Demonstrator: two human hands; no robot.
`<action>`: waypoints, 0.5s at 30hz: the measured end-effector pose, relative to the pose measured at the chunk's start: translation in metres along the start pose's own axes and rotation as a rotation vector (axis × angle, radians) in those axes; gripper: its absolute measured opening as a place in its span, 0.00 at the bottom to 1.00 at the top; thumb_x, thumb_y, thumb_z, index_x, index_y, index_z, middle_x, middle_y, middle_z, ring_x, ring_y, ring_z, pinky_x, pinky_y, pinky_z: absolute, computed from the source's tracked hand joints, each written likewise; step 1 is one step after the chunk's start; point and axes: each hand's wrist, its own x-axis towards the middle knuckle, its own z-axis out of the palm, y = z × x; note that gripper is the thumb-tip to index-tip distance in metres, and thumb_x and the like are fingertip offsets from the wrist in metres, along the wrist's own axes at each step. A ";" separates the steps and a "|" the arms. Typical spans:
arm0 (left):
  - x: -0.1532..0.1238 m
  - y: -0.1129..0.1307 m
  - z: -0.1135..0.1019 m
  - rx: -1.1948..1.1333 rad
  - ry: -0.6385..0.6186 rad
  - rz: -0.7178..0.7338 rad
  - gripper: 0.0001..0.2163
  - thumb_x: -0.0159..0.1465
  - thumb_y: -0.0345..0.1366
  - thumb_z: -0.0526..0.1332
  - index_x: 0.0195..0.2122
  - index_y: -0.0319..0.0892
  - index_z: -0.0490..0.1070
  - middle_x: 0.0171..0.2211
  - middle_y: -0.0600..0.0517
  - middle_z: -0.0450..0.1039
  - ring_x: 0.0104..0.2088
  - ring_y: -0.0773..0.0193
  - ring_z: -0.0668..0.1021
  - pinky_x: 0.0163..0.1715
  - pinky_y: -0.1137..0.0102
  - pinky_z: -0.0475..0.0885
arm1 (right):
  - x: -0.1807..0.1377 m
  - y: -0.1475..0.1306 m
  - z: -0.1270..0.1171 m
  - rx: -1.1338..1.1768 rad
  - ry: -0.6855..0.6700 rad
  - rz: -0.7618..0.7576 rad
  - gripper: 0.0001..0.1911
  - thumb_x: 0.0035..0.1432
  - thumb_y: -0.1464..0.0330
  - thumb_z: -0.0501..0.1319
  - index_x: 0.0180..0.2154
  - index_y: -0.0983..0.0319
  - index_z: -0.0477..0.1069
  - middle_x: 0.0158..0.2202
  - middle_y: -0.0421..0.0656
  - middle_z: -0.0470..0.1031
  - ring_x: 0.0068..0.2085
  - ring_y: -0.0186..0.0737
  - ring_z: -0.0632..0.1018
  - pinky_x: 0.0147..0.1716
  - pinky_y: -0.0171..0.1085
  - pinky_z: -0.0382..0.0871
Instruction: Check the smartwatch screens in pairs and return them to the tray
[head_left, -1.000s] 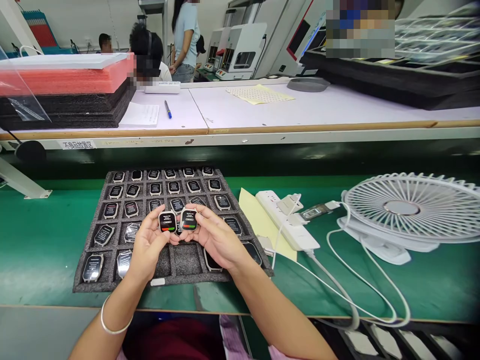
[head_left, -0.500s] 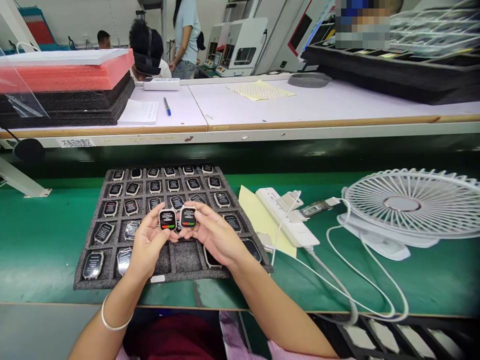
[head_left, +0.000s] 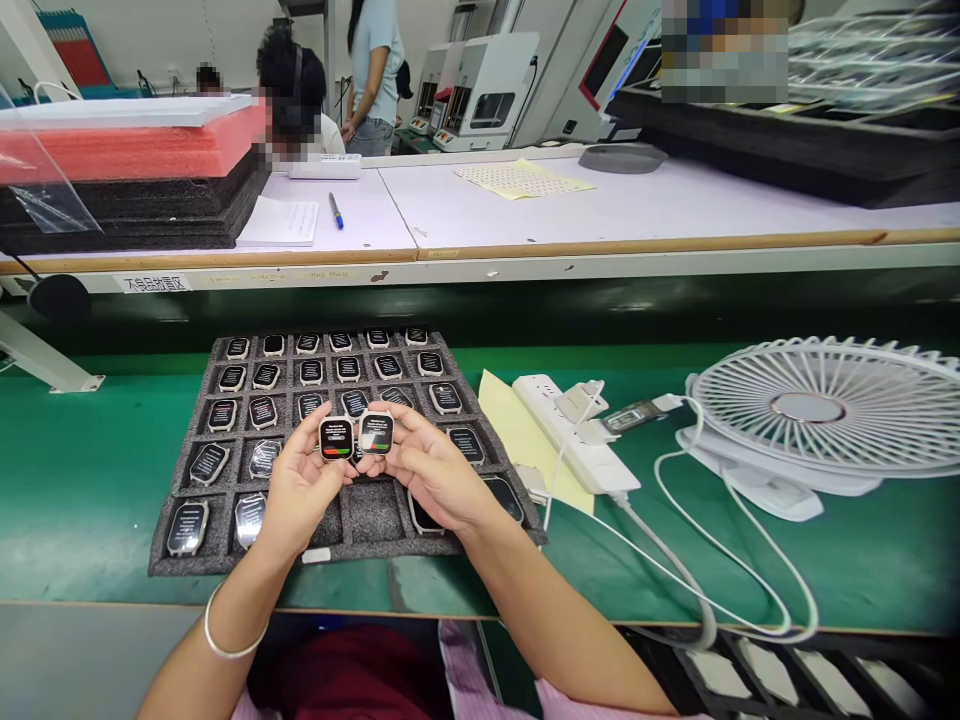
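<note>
My left hand [head_left: 309,478] is closed on a smartwatch case [head_left: 336,438] with no strap, its lit screen showing text and a red and green bar. Right beside it, my right hand [head_left: 424,462] grips a second smartwatch case [head_left: 376,433] with a similar lit screen, which carries a pale glare. Both are held face up over a dark grey foam tray [head_left: 375,515]. Rows of similar watches fill many of the tray's pockets, most with text on their screens. Two pockets just below my hands hold no watch. My forearms and hands cover part of the tray.
Right of the tray lie a yellow sheet [head_left: 495,400], a white power strip [head_left: 577,440] with plugs and cables, and a white fan [head_left: 810,410]. A raised shelf [head_left: 465,220] behind carries foam stacks [head_left: 150,180] and a pen [head_left: 335,211]. People are beyond it.
The right watch has tilted slightly, and glare now washes over its screen. My right thumb has slid down off that screen's edge. Both watches stay in my hands.
</note>
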 end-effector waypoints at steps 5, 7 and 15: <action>0.000 -0.002 -0.001 0.010 -0.013 0.021 0.30 0.56 0.30 0.70 0.60 0.44 0.67 0.47 0.47 0.77 0.29 0.71 0.76 0.32 0.73 0.76 | 0.000 0.000 0.000 -0.007 -0.003 -0.003 0.25 0.46 0.77 0.63 0.49 0.57 0.70 0.37 0.38 0.79 0.31 0.34 0.81 0.37 0.37 0.74; 0.001 -0.003 -0.002 0.018 -0.021 0.034 0.30 0.56 0.31 0.70 0.60 0.44 0.67 0.47 0.47 0.77 0.29 0.71 0.76 0.32 0.73 0.76 | 0.001 0.001 0.000 -0.013 -0.012 -0.004 0.26 0.46 0.77 0.63 0.49 0.57 0.70 0.37 0.38 0.79 0.31 0.34 0.81 0.37 0.36 0.74; 0.002 -0.007 -0.004 0.033 -0.032 0.065 0.29 0.57 0.33 0.70 0.61 0.46 0.67 0.48 0.46 0.77 0.32 0.68 0.78 0.33 0.72 0.77 | -0.001 0.002 -0.002 -0.026 -0.027 -0.008 0.25 0.49 0.77 0.62 0.50 0.57 0.70 0.39 0.39 0.79 0.32 0.34 0.81 0.38 0.38 0.74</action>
